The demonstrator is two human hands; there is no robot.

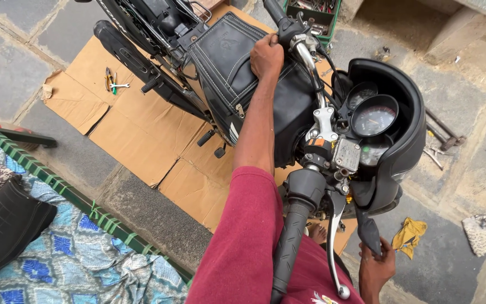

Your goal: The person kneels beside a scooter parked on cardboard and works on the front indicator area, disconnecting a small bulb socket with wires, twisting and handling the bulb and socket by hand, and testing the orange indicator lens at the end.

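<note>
Black and glossy, the motorcycle (288, 107) stands on flattened brown cardboard (142, 129) over grey stone paving, its long axis running from the headlight cowl at lower right up toward the rear at upper left. The handlebar (305, 62) crosses that axis, one ribbed rubber grip (288, 247) pointing down toward the camera, with a polished metal lever (333, 247) beside it, the other grip pointing to the top edge. Round glass-faced dials (373, 117) sit inside the curved cowl. A padded leather-like tank cover (226, 62) with pale stitching wraps the fuel tank.

The left hand (267, 56), on an arm in a maroon sleeve, reaches across the tank and rests on the far end of the handlebar; its fingers curl over the bar, though how tightly they close cannot be told. The right hand (377, 266) is low at the bottom edge, fingers closed around a dark flat piece (368, 232) hanging under the cowl.

Small hand tools (112, 82) lie on the cardboard at upper left. A green crate (313, 17) of metal parts stands beyond the bike. A yellow rag (409, 235) lies crumpled on the stone, and a blue patterned cloth (74, 253) covers a green-strapped cot at lower left.
</note>
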